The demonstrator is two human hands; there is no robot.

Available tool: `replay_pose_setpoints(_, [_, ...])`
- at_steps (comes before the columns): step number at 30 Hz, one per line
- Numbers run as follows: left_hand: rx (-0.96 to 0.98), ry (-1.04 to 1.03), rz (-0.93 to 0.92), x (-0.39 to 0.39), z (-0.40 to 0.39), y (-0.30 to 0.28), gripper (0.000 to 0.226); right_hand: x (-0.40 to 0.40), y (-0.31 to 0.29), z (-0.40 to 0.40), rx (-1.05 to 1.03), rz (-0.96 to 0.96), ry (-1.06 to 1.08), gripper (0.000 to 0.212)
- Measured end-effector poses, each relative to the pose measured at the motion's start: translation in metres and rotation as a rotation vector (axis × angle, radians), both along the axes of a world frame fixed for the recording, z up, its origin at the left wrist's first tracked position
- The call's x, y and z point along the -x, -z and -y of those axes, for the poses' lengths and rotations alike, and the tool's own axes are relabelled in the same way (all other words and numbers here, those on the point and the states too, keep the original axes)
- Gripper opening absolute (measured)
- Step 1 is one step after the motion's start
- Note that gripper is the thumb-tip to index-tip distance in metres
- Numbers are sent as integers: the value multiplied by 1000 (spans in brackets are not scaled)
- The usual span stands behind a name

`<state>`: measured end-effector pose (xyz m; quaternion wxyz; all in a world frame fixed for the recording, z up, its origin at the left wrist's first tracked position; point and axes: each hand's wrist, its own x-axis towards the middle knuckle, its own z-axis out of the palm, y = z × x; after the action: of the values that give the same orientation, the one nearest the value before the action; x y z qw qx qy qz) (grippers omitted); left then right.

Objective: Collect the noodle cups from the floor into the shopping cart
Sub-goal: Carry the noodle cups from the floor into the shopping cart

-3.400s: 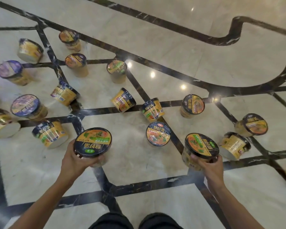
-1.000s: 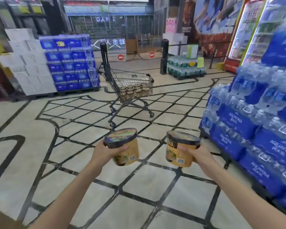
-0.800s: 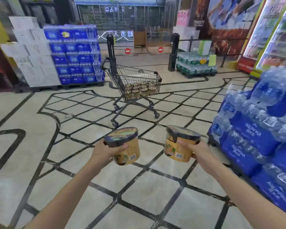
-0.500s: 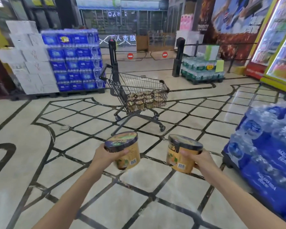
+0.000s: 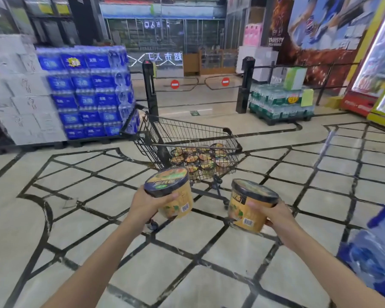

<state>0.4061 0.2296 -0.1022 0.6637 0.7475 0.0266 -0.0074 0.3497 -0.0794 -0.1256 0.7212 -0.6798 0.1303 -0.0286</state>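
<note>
Yellow paper-walled cups with dark film lids fill both your hands, one in each, and you hold them just short of the shopping cart [image 5: 188, 150], on its near side. Your left hand [image 5: 146, 204] wraps the left cup [image 5: 170, 192] from its left flank, thumb lying across the front just under the lid rim, so that grip is curled tight round the cup. Your right hand [image 5: 273, 215] clasps the right cup [image 5: 250, 205] from its right flank, fingers pressed under the lid edge; that cup leans a little, lid tipped towards the cart.

These cups look light and mostly air, with thin walls that probably dent if you squeeze hard, and a glossy wrap that may slide in a loose palm. Taking them round the upper wall below the lid rim, as you do now, seems the safest hold, since the rim gives your fingers a ledge.

Count: two cups in hand. Inside the cart's basket lies a packed layer of cups in the cart [image 5: 201, 158], lids up; roughly a dozen show through the wire, but blur and mesh make an exact tally impossible. No cups show on the floor [image 5: 209, 278] around the cart from this angle
</note>
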Motion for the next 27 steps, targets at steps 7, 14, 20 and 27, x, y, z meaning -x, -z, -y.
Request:
replay_pose_setpoints(7, [-24,-94,-6,-209,38,6,71,-230,4,29,21,2,-64,114])
replay_pose_setpoints(14, [-98,-127,-25,-378,44,-7,80,-423,-19,38,30,-4,-120,103])
replay_pose_setpoints(20, [-145,-95,-24,-534,41,18,72,-580,3,26,24,-27,-141,83])
replay_pose_setpoints(27, [-179,-69,-126,-727,33,64,85,-759,47,3,79,-150,-120,100])
